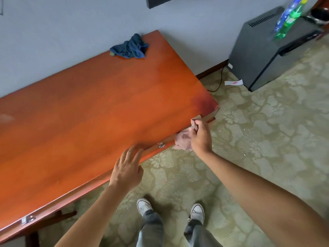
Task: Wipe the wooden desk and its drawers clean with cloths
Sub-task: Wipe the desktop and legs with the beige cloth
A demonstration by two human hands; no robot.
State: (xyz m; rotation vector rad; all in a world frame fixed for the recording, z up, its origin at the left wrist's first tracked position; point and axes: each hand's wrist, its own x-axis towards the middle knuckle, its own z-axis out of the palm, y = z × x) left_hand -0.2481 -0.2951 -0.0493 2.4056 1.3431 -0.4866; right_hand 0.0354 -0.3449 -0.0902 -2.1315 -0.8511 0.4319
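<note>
The table (92,107) is glossy orange-red wood with a darker reddish patch near its right corner. A blue cloth (130,47) with a small olive tag lies on it; the cloth (183,139) in the right hand (200,138) is pale pink with dark smudges. The carpet (267,136) is olive green with a pale floral pattern. The wall (71,24) is light grey-blue, the cabinet (267,52) dark grey. The bottle (289,16) is green and blue. The shoes (144,206) are white, the trousers (151,230) grey.

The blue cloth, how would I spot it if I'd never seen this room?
Find the long orange-brown wooden desk against the pale wall. At its far edge by the wall lies the blue cloth, crumpled and untouched. The pink cloth is in the right hand at the front.
</note>
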